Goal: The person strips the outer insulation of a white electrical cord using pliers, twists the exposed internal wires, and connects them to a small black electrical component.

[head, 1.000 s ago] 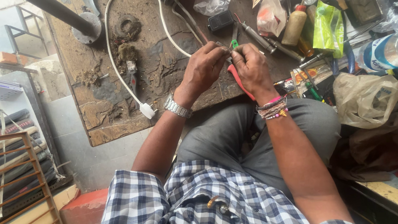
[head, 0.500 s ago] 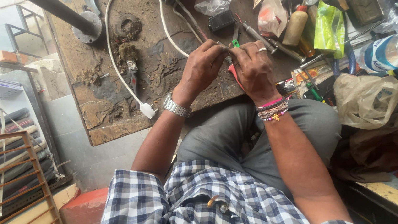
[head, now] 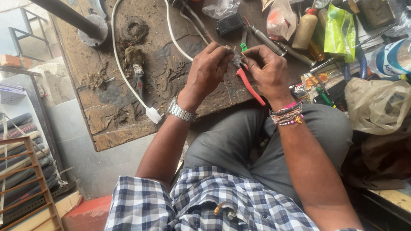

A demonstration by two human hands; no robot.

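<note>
My right hand (head: 270,70) grips red-handled pliers (head: 249,84), whose handles slant down toward my lap. My left hand (head: 207,71) pinches a small part at the pliers' jaws (head: 234,58), fingertips of both hands almost touching. The part itself is too small to identify. Both hands hover over the near edge of a worn wooden workbench (head: 116,113). A metal watch (head: 181,112) is on my left wrist and beaded bracelets (head: 286,114) on my right.
A white cable (head: 120,63) with a plug loops across the bench. Right of my hands lie screwdrivers, a brown bottle (head: 304,30), a green packet (head: 339,32), a plastic water bottle (head: 403,56) and plastic bags (head: 378,105). A metal pole (head: 65,14) stands at the back left.
Both hands have stayed together over the bench edge, with small finger shifts around the pliers' jaws. Nothing else on the bench has moved.
</note>
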